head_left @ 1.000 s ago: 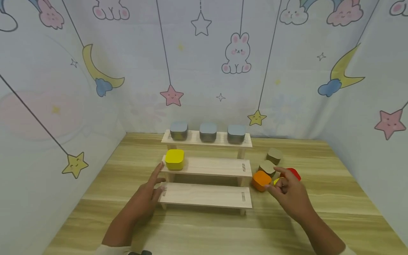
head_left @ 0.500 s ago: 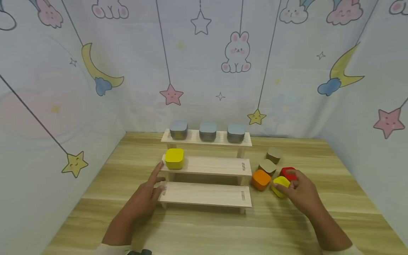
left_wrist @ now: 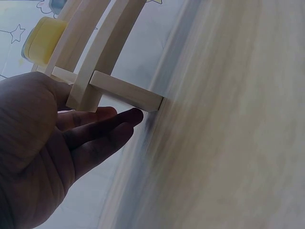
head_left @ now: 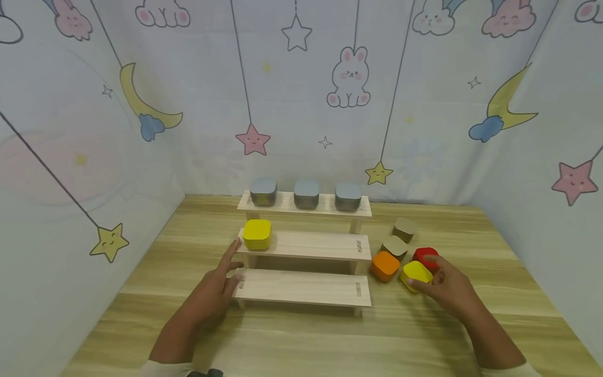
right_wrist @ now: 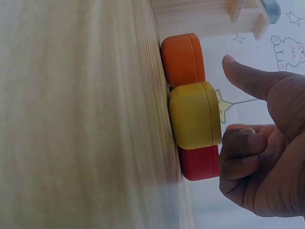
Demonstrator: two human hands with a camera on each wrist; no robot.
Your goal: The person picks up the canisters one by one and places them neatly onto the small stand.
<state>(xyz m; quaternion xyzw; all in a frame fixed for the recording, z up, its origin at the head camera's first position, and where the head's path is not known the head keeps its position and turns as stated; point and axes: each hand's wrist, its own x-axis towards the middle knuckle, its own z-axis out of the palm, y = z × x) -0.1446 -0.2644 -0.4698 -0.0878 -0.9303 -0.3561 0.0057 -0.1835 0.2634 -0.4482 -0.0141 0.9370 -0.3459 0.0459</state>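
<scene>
A three-tier wooden rack (head_left: 301, 285) stands mid-table. My left hand (head_left: 212, 296) rests at its left end, index finger by the middle shelf and thumb by the lowest. In the left wrist view the fingers (left_wrist: 102, 138) extend loosely beside a rack leg, not curled round it. My right hand (head_left: 449, 288) hovers over a yellow block (head_left: 416, 276) and a red block (head_left: 425, 257), thumb and index finger spread. The right wrist view shows the thumb apart from the yellow block and the other fingers (right_wrist: 240, 160) curled in. Nothing is held there. An orange block (head_left: 385, 266) lies to the left.
Two tan-topped blocks (head_left: 404, 229) lie behind the orange one. On the rack's top shelf stand three grey blocks (head_left: 306, 194), and another yellow block (head_left: 257, 234) sits at the middle shelf's left end. Printed fabric walls (head_left: 301, 115) enclose the table (head_left: 301, 345).
My right hand has moved right, from near the orange block to over the yellow and red ones, uncovering more of the yellow block. The left hand has stayed at the rack.
</scene>
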